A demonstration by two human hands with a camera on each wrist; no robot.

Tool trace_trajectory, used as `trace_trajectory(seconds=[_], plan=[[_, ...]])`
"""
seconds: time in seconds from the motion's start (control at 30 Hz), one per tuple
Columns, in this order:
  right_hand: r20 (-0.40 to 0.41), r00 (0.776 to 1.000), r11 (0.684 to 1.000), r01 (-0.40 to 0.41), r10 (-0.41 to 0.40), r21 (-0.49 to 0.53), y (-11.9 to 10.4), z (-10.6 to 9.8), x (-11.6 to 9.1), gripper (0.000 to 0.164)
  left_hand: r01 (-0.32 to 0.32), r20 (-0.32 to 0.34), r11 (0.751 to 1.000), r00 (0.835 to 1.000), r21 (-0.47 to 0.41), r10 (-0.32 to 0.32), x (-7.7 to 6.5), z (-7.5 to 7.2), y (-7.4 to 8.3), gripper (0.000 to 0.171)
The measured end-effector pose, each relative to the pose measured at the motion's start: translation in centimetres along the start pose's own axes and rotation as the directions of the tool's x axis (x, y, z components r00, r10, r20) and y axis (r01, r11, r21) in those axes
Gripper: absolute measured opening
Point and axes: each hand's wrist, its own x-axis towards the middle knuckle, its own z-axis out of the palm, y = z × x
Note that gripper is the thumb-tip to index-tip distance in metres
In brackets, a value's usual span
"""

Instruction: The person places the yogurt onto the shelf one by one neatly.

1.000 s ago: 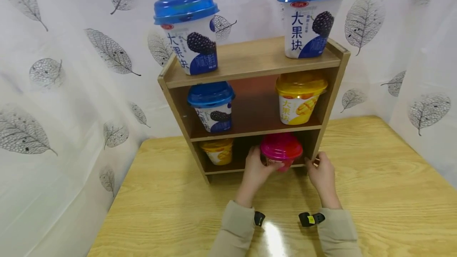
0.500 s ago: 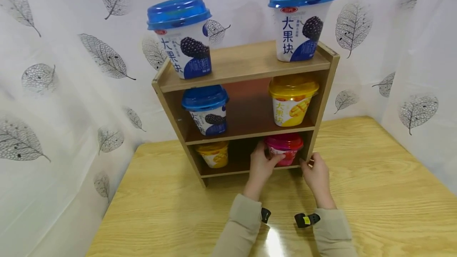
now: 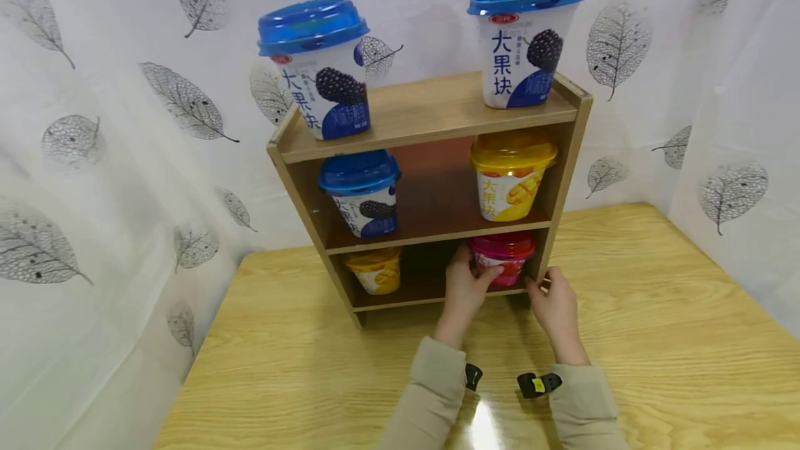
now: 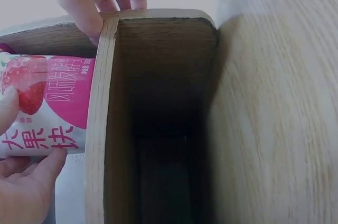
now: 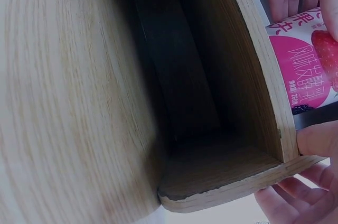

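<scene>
On the right of the bottom shelf stands a yogurt cup with a pink lid (image 3: 503, 247) and a strawberry label. My left hand (image 3: 464, 290) holds this cup from its left and front, thumb across the label. In the left wrist view, fingers of that hand (image 4: 29, 189) lie round the cup's wrapper (image 4: 58, 89). My right hand (image 3: 555, 305) grips the lower right side panel of the wooden shelf unit (image 3: 431, 106). The right wrist view shows the right hand (image 5: 309, 187) with its thumb inside and fingers outside the panel.
Blackberry yogurt cups with blue lids stand at the top left (image 3: 319, 68), top right (image 3: 525, 33) and middle left (image 3: 362, 193). Mango cups with yellow lids stand at the middle right (image 3: 512, 176) and bottom left (image 3: 375, 271). Wood-grain table (image 3: 281, 367) lies beneath; patterned curtain (image 3: 125, 228) behind.
My left hand has pushed the pink-lidded yogurt cup back and slightly right, from the shelf's front edge to inside the bottom compartment. The right hand keeps its grip on the side panel.
</scene>
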Motion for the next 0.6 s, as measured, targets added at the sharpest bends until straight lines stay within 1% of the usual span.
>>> trace_trajectory(seconds=[0.1,0.2,0.27,0.37,0.47,0.53,0.6], plan=[[0.009,1.000,1.000,0.008,-0.008,-0.002,0.0,0.2,0.1,0.021,0.006,-0.004,1.000,1.000,-0.009,-0.006,0.0,-0.1,0.0,0.042],[0.017,1.000,1.000,0.010,-0.010,-0.004,0.0,0.3,0.1,0.021,0.002,-0.001,1.000,1.000,-0.028,-0.002,-0.2,-0.3,0.0,0.048],[0.017,1.000,1.000,0.010,-0.010,0.001,0.0,0.4,0.1,0.021,-0.004,0.005,1.000,1.000,-0.015,0.004,-0.5,-0.7,-0.1,0.053],[0.002,1.000,1.000,0.020,-0.020,0.013,0.5,0.4,0.2,0.021,0.002,0.030,0.999,1.000,0.040,-0.004,-1.3,-1.4,0.0,0.060],[-0.026,0.999,0.998,0.044,-0.043,0.039,0.9,0.2,0.1,0.024,0.010,0.063,0.990,0.998,0.140,-0.019,-2.2,-2.4,0.2,0.061],[-0.045,0.998,0.997,0.048,-0.045,0.061,0.9,0.0,0.1,0.028,-0.010,0.088,0.980,0.996,0.199,-0.008,-2.9,-3.3,0.4,0.061],[-0.100,0.994,0.995,0.060,-0.052,0.081,0.5,-0.4,-0.1,0.031,-0.041,0.105,0.964,0.994,0.262,0.014,-3.6,-4.2,0.5,0.061]])
